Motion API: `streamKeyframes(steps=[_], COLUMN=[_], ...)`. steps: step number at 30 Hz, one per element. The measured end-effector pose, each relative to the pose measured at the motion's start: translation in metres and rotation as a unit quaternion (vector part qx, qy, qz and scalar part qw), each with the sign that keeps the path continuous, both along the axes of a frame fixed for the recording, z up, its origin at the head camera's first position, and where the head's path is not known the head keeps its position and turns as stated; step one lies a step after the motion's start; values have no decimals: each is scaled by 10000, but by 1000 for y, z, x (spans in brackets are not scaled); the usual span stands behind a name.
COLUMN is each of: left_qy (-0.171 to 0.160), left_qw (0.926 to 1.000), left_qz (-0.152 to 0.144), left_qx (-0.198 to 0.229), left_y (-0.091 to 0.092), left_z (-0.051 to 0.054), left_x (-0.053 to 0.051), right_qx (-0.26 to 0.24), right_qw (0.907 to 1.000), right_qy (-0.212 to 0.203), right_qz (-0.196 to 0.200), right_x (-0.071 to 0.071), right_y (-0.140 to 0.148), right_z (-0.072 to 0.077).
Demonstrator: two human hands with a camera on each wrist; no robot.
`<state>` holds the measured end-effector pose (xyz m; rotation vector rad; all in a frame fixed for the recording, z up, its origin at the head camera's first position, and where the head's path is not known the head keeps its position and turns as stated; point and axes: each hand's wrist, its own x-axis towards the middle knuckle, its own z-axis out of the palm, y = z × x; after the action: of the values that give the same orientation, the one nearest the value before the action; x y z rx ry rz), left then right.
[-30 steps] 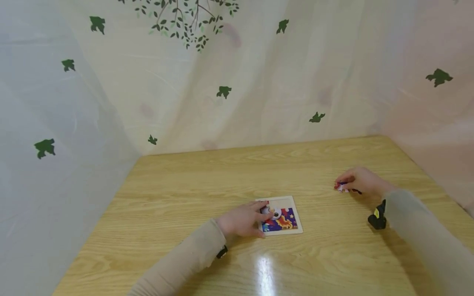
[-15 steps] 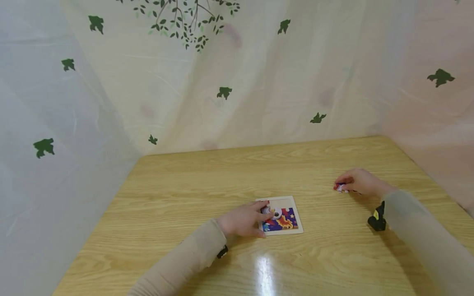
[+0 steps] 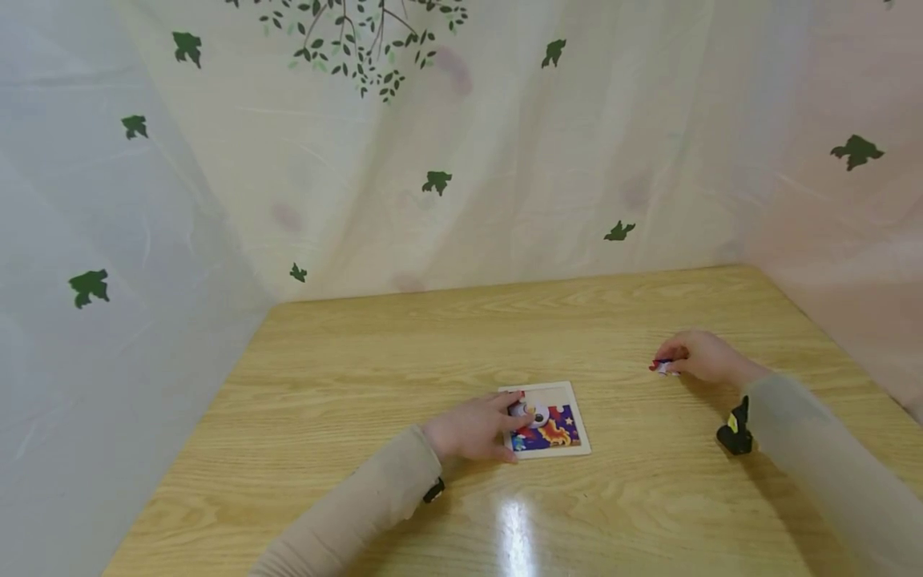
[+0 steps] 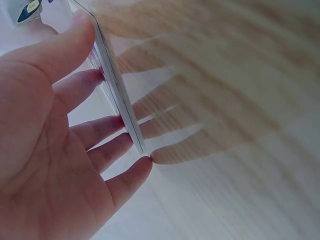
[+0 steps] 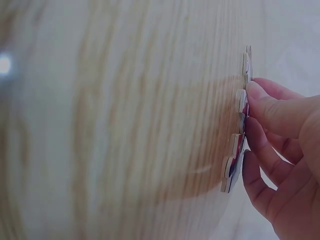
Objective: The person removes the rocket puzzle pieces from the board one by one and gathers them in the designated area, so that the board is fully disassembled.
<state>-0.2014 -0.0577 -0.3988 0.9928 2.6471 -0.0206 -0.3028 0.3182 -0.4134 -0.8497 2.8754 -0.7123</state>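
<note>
My left hand (image 3: 472, 429) rests with spread fingers on the left part of a square puzzle board (image 3: 582, 433), covering some of its picture. In the left wrist view, the fingers of my left hand (image 4: 85, 120) lie along the edge of the thin board (image 4: 120, 95). Farther right, my right hand (image 3: 707, 357) pinches at a red, white and purple puzzle piece (image 3: 664, 368) low over the table. The right wrist view has my right hand (image 5: 285, 145) with thumb and fingers bent at several thin puzzle pieces (image 5: 234, 145); which are gripped is partly hidden.
The wooden table (image 3: 375, 344) reaches back to a pale curtain (image 3: 505, 160) printed with green leaves and birds. A black wrist device (image 3: 735, 429) hangs under the right sleeve, above the tabletop.
My right hand has shifted very slightly, and the dark piece edge that showed beneath it is no longer visible in the head view. My left hand and the board have stayed put.
</note>
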Motion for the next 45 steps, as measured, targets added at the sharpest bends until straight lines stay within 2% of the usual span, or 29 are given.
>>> streamKeyframes(steps=[15,22,27,34,40,45], left_qy=[40,59,26,-9,-29,-162], left_qw=[10000,10000,10000,10000,10000,9997], left_qz=[-12,-21,-42,-79,-68,43], left_qx=[-29,6,-21,24,-11,153], left_y=[-2,-1,-2,-2,-2,-2], left_z=[-1,-2,0,1,2,-1], left_x=[2,3,2,1,0,-1], right_qx=[142,61,107,202,16,-160], right_qw=[9998,9992,9994,9989,9992,9977], right_qy=[49,328,295,342,15,-183], right_qz=[-132,-228,-127,231,389,637], right_x=[8,12,18,25,31,38], right_y=[-5,-10,-26,-53,-76,-96], right_z=[3,10,17,16,13,6])
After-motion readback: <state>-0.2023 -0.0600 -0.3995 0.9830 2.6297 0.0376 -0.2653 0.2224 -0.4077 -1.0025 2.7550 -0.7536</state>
